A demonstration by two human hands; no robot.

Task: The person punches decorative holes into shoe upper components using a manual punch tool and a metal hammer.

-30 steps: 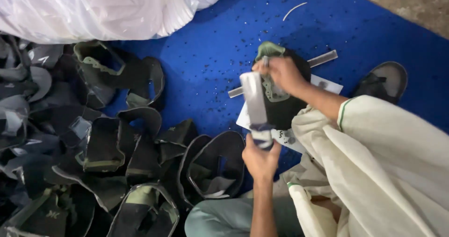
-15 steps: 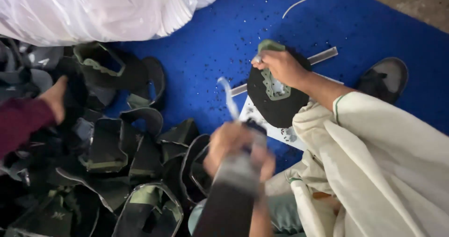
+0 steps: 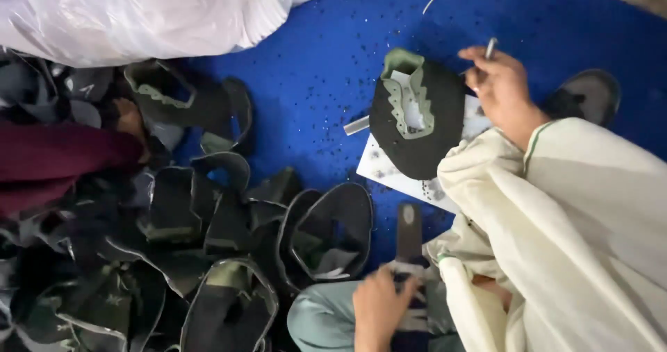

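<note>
Black felt-like shoe upper (image 3: 420, 126) with a green scalloped trim lay flat on a white sheet (image 3: 389, 175) spread over the blue mat (image 3: 313, 67). It sat just left of the right hand (image 3: 504, 91), apart from the fingers rather than inside them; whether its right edge touched that hand could not be made out. Right hand was closed around a thin metal tool (image 3: 490, 47), whose tip stuck up above the knuckles. A flat metal strip (image 3: 356, 125) poked out from under the left edge of the upper.

Left hand (image 3: 379, 307) was low in the view, well apart from the upper, fingers curled around the lower end of a dark hammer-like tool (image 3: 408, 237) whose flat head pointed up toward the sheet. Motion blur hid the exact contact there.

Cream sleeves (image 3: 556, 220) covered both forearms. A dark sandal (image 3: 590, 95) lay on the mat right of the right hand. A heap of dark shoe uppers (image 3: 229, 241) filled the left side, a white plastic bag (image 3: 139, 12) above it. Another person's maroon sleeve (image 3: 55, 161) reached into the heap from the left.
</note>
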